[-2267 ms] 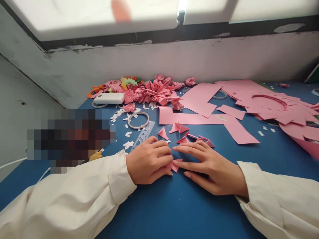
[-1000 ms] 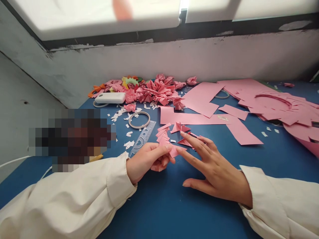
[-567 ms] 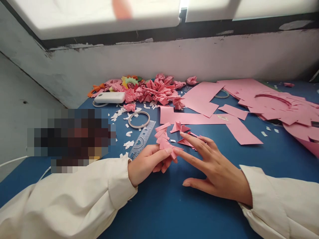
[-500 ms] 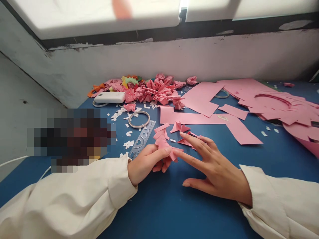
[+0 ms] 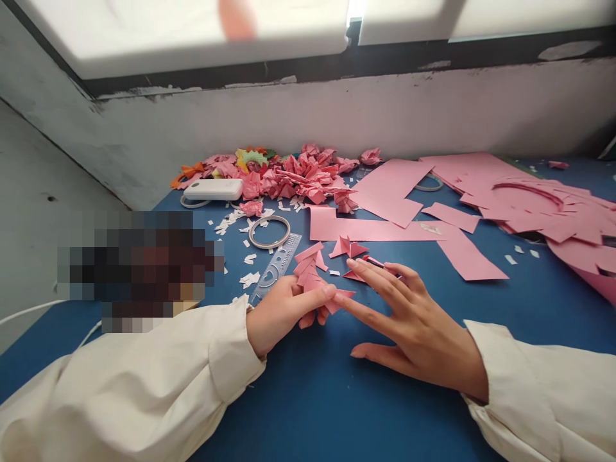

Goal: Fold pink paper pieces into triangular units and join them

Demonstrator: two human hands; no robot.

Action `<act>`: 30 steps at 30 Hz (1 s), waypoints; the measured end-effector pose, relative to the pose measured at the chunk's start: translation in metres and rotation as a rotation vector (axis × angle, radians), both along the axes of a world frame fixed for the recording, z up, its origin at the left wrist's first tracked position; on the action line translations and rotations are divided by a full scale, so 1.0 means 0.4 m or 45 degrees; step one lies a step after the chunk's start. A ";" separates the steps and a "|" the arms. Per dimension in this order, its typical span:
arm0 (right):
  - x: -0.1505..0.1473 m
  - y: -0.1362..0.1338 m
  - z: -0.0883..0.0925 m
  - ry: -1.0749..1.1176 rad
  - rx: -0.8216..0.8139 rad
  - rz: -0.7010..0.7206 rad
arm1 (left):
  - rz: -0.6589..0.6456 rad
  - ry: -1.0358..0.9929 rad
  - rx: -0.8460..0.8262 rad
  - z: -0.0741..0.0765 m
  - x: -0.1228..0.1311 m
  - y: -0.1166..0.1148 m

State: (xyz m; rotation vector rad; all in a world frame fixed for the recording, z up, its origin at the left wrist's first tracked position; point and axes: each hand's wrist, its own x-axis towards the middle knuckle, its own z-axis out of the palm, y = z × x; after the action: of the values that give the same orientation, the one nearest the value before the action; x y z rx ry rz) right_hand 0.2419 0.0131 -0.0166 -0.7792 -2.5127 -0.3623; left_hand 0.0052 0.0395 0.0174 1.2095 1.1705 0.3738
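Observation:
Between the thumb and fingers of my left hand (image 5: 289,311) is a chain of folded pink paper (image 5: 310,273), its overlapping pointed pieces rising away from me. My right hand (image 5: 409,321) is spread, palm down, with its index fingertip at the chain's near right end beside my left thumb. Just beyond the right fingers lie small folded pink pieces (image 5: 347,246) and a thin dark and pink item (image 5: 374,261), partly covered by the fingers. A clear ruler (image 5: 276,269) lies left of the chain.
A tape roll (image 5: 269,232) overlaps the ruler near white paper scraps (image 5: 249,280). Behind are a white device (image 5: 213,189) and a heap of crumpled pink paper (image 5: 308,173). Pink sheets (image 5: 389,192) cover the back right of the blue table (image 5: 308,410). A pixelated area hides the left.
The upper part of the paper chain has tilted slightly left, and my left thumb has shifted a little right along it. My right hand has barely moved.

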 end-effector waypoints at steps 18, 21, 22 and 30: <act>-0.011 -0.002 -0.006 0.028 0.011 -0.023 | 0.031 0.092 0.060 0.010 0.007 -0.007; -0.009 -0.007 -0.001 0.054 0.026 -0.005 | 0.115 0.066 0.051 0.006 0.009 0.003; -0.009 -0.011 0.001 0.062 0.033 -0.001 | 0.156 0.052 0.051 0.003 0.009 0.008; -0.003 -0.004 0.007 0.188 0.090 -0.266 | 0.300 -0.144 -0.009 -0.019 -0.010 0.026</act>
State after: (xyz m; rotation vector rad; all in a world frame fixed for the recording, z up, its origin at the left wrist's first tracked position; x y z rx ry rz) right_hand 0.2406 0.0116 -0.0139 -1.0053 -2.2754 -0.4448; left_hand 0.0011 0.0499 0.0096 1.0327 1.2178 0.6069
